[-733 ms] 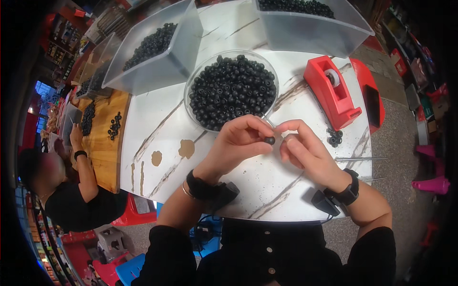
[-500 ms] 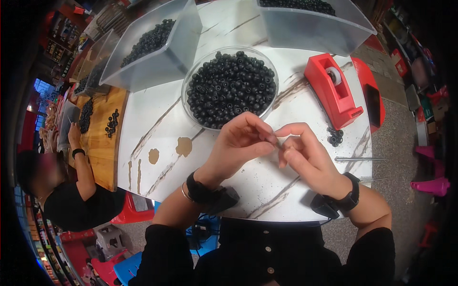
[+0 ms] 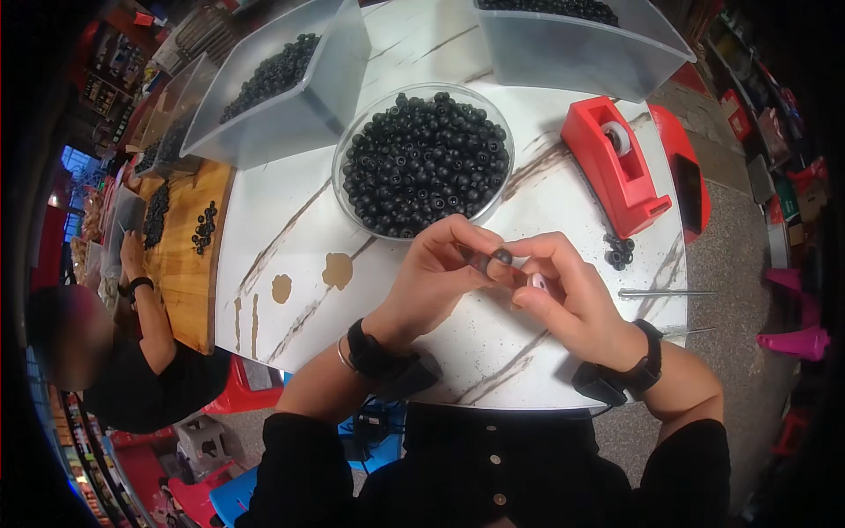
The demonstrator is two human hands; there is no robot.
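Two bare hands meet just in front of a round clear bowl of small black drilled beads (image 3: 424,163) on a white marble-patterned desk (image 3: 290,229). The left hand (image 3: 436,282) has its grip pinched shut on a single black bead (image 3: 502,257); the right hand (image 3: 568,295) closes fingertips on something thin beside that bead, too small to make out. Right of the bowl stands a red plastic tape dispenser (image 3: 612,163), with a small cluster of loose black beads (image 3: 619,251) just below it.
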